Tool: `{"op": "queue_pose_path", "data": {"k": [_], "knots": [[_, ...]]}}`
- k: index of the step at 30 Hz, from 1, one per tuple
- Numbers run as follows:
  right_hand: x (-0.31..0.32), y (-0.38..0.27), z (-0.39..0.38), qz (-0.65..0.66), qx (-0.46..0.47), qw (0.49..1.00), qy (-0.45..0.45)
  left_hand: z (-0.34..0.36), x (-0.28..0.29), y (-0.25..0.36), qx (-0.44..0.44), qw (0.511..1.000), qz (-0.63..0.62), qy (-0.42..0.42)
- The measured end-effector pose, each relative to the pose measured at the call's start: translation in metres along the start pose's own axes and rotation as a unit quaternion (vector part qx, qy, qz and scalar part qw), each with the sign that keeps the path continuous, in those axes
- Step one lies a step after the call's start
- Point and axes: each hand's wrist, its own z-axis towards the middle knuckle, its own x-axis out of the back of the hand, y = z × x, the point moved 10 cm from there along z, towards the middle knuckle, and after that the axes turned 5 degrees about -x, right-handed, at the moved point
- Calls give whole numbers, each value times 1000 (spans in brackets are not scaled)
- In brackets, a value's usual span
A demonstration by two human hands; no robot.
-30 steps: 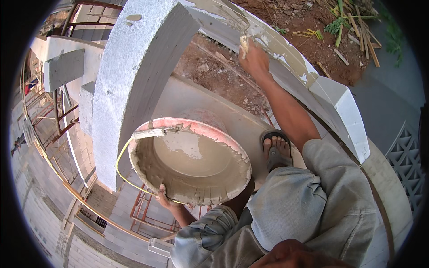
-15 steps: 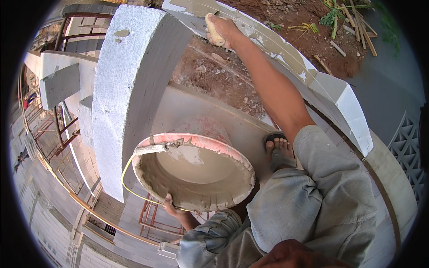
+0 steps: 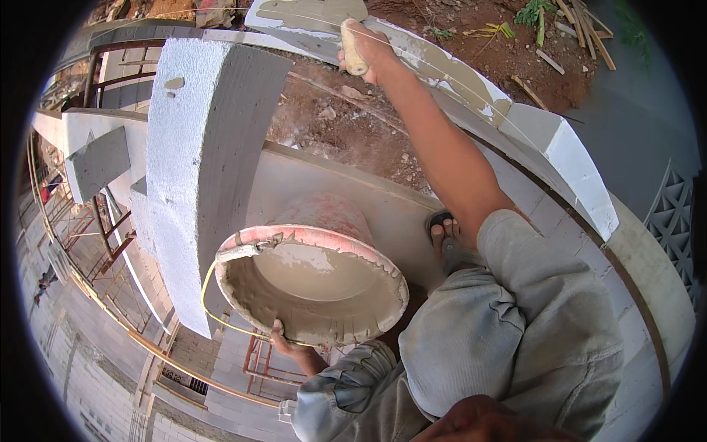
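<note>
Reaching apart, left hand [image 3: 283,341] clasps a paste-crusted bucket [image 3: 324,234], right hand [image 3: 374,51] a rounded handle [image 3: 355,56].

pink bucket [image 3: 328,212], grey-brown mortar [image 3: 317,278]

Single wide fisheye view from the head, the left of two cameras worn side by side, upright and unmirrored. It faces steeply down, past the wearer's trouser legs [image 3: 460,331] — very close, at the near edge — onto a bucket [image 3: 317,272] a little farther off. The right hand [image 3: 372,50] shows smaller, toward the far side, with bare soil [image 3: 471,48] beyond. At left, the view drops to scaffolding [image 3: 101,225] well below. Straight edges bend toward the dark, rounded rim.
</note>
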Motion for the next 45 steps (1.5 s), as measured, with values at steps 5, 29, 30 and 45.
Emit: {"op": "queue_pose_path", "data": {"k": [5,29,30,45], "knots": [[23,30,-23,52,-60,992,101,0,6,3,-58,997,44,8],[280,-12,-173,-260,50,925,274,13,0,-16,-17,998,-27,48],[278,-11,-192,-412,86,855,303,14,0,-15,-19,998,-20,55],[304,16,-147,-615,5,718,325,18,-2,-15,-24,998,-36,46]]}}
